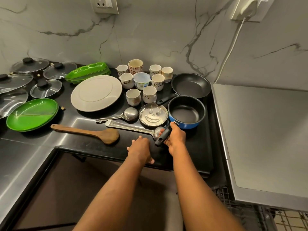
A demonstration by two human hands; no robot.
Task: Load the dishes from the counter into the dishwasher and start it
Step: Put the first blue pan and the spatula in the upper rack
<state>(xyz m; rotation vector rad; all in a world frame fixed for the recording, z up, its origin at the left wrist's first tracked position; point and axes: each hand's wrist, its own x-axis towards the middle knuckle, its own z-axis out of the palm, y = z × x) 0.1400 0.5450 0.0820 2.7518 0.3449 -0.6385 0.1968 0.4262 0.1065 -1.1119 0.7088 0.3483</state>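
Note:
My right hand grips the black handle of a blue saucepan that sits on the black counter near its front edge. My left hand rests flat on the counter just left of it, fingers relaxed. Beside the handle lies a steel ladle, partly hidden by my right hand. Behind are a steel plate with a smiley face, a black frying pan, several cups and a large grey plate. The dishwasher rack shows at the lower right.
A wooden spatula and a second steel ladle lie on the counter. Green plates, green trays and several glass lids fill the left. A steel surface stands to the right. A wall socket with a cable is above.

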